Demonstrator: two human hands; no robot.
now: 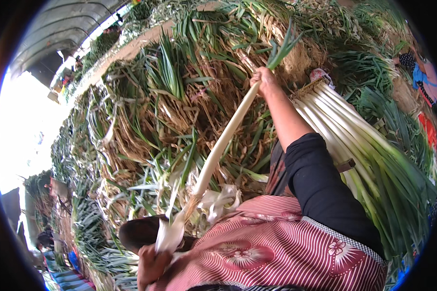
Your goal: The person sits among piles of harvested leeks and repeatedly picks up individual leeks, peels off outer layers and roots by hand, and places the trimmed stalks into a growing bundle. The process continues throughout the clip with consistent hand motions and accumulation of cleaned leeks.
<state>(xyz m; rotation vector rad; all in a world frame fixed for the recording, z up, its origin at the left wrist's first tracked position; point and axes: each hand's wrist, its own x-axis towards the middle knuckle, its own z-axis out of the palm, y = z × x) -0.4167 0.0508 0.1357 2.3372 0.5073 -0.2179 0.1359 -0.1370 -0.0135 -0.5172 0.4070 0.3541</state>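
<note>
My right hand [264, 80] is closed around a long white scallion [218, 152] near its green leaf end, with my arm stretched out ahead. The stalk slants down to the lower left, its brown roots [192, 207] towards me. At the lower left, my left hand [152, 264] grips a pale strip of outer skin [170, 234] beside the root end. It is slightly blurred. Right of my right forearm lies a bundle of clean white scallions [344, 123], roots at the top, green leaves spreading downward, partly hidden by my sleeve.
Piles of unpeeled scallions [174, 109] with dry brown leaves stand ahead and to the left. Loose peeled skins [222, 202] lie by my knee. A dark metal bracket [346, 165] sits at the bundle. At the far right another person [424, 78] is partly visible.
</note>
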